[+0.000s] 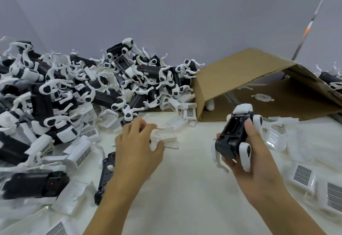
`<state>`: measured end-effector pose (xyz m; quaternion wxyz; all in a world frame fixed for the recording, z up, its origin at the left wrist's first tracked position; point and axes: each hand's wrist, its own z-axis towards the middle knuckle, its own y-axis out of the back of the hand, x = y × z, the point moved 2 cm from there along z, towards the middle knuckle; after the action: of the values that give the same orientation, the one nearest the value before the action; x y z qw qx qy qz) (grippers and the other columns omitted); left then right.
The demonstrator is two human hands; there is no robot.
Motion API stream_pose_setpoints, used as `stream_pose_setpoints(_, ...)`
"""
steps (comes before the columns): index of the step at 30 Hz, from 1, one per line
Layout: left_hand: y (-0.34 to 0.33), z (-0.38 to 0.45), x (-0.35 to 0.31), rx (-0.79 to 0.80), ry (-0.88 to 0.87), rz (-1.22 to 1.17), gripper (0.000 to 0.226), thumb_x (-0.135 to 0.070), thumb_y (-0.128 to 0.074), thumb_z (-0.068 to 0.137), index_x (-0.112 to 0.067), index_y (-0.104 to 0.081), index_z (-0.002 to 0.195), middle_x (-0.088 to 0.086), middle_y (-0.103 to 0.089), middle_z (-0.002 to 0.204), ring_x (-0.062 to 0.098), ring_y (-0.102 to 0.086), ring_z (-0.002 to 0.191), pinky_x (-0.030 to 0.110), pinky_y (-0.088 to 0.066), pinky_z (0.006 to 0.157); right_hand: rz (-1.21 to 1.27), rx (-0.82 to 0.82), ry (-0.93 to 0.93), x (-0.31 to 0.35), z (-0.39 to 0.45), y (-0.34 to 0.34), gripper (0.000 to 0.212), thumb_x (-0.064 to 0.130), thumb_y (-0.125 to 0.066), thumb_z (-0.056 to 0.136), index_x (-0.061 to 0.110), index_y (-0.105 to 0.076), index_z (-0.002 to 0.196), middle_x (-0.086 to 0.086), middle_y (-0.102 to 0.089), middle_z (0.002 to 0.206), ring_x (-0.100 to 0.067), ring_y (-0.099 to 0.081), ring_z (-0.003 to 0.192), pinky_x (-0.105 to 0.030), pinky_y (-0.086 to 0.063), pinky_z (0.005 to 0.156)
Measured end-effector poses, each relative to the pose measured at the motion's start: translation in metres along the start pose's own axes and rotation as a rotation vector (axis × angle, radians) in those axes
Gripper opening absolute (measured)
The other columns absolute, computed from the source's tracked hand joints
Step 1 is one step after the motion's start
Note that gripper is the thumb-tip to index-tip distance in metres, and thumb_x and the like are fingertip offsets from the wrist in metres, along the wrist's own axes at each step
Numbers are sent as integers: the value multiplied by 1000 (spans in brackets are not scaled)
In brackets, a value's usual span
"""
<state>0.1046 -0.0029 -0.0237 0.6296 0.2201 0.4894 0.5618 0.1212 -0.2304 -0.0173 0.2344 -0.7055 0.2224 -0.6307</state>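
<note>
My right hand (253, 153) grips a black-and-white toy robot dog (234, 134) held belly up above the white table (185, 188), thumb along its right side; an open black compartment shows on its underside. My left hand (137, 146) reaches over a small white plastic cover piece (165, 135) lying on the table, fingers curled around its near end. Whether the piece is lifted I cannot tell.
A big heap of black-and-white toy robot dogs (74, 90) and white covers fills the left and back. One black body (106, 175) lies by my left forearm. An open cardboard box (259, 84) lies on its side at the back right. White grille covers (303, 175) sit at right.
</note>
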Motion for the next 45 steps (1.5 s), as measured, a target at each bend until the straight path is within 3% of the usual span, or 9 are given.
stream_pose_setpoints(5,1,3,6,73,135,418,93,-8,-66,75,-37,-28,155,9,-4,167,34,24,151,59,19,116,-77,55,-8,-5,0,0,19,50,-67,74,40,-81,81,-5,-79,101,-19,-76,92,-29,-62,73)
stream_pose_setpoints(8,-5,7,-3,-65,-74,356,85,-2,-61,75,-21,-37,154,8,-9,169,29,22,154,56,20,120,-132,80,-11,-8,0,-1,21,52,-66,74,39,-81,81,-7,-79,101,-21,-76,96,-37,-62,84)
stream_pose_setpoints(11,-30,5,-15,182,-256,397,62,-14,-49,94,-18,-34,154,1,-20,167,22,15,155,48,23,118,-148,104,-25,-10,-2,-5,24,53,-71,66,40,-81,83,-9,-77,106,-23,-75,99,-35,-59,82)
stream_pose_setpoints(15,-40,11,-17,179,-256,294,26,-14,-46,102,-16,-61,123,0,-62,127,24,-37,141,40,-2,124,-166,124,-55,-10,-5,-7,29,56,-68,67,36,-82,82,-15,-77,105,-27,-75,97,-28,-62,70)
stream_pose_setpoints(18,-26,10,-14,-47,-236,-380,8,-13,-65,97,-9,-65,90,2,-65,88,22,-59,91,28,-45,90,-192,97,-63,-13,-4,-4,39,58,-61,74,30,-82,91,-13,-77,107,-27,-74,101,-32,-59,78)
stream_pose_setpoints(24,-18,-7,-43,311,250,-1663,12,-28,-73,81,-21,-78,89,13,-76,98,27,-73,89,37,-61,83,-301,128,-62,-18,-3,-6,40,54,-65,74,28,-80,100,-8,-77,108,-22,-73,102,-47,-49,102)
stream_pose_setpoints(30,-23,-17,-51,85,100,-1181,30,-21,-53,103,-42,-74,100,-11,-75,101,5,-69,94,18,-52,81,-371,178,-13,-19,-7,-10,39,51,-71,66,33,-80,100,-2,-78,107,-17,-72,104,-25,-58,70)
stream_pose_setpoints(36,-24,-23,-56,380,70,-1319,28,-38,-53,99,-30,-78,110,1,-76,114,19,-68,114,37,-51,101,-329,228,-23,-17,-8,-11,41,49,-72,68,28,-81,102,-6,-78,107,-21,-74,100,-25,-60,74)
stream_pose_setpoints(45,-20,-34,-68,108,-1,-1424,32,-31,-74,86,-41,-74,116,-4,-77,113,13,-72,108,20,-56,85,-314,229,-7,-20,-8,-12,42,49,-71,69,28,-80,104,-7,-77,109,-21,-73,102,-24,-59,74)
